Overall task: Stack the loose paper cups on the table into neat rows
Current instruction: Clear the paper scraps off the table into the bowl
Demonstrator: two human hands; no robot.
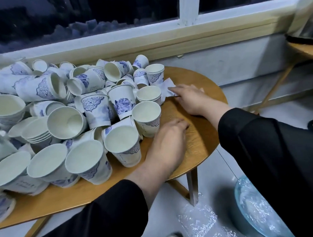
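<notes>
i see white paper cups (pixel 92 105) with blue flower prints heaped loose over the left of the wooden table (pixel 196 137). my left hand (pixel 166 145) lies flat, fingers straight; my right hand (pixel 190 98) pinches a white tissue (pixel 166 89).

White paper cups (pixel 92 105) with blue flower and medallion prints lay heaped over the left and middle of the round wooden surface (pixel 196 137). Some stood upright, some lay tipped on their sides, and a few were nested in short stacks (pixel 36 132) near the left edge.
</notes>
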